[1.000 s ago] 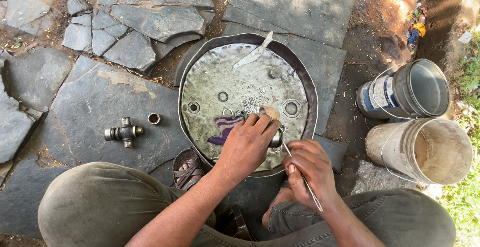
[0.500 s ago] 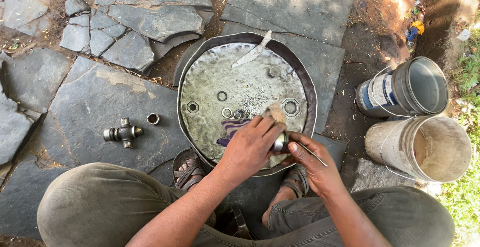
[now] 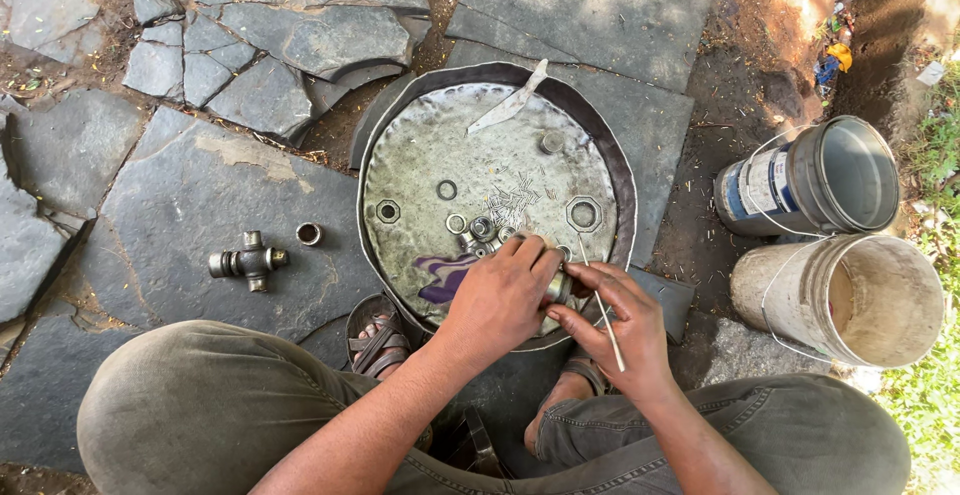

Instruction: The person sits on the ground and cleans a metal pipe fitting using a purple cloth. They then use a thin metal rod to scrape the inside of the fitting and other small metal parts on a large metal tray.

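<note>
Left hand clenched around a small metal cup, steadying it over the near rim of the round metal tray. Right hand pinches a thin rod against the cup. Cross-shaped joint lies on stone, left of the tray.

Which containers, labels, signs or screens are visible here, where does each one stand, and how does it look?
Labelled bucket: on the ground right of the round metal tray, lying tilted, grey inside, with a white and blue label and a wire handle.
Plain bucket: just below the first one, on its side, dirty cream-white, no label visible.
Signs or screens: none in view.
</note>
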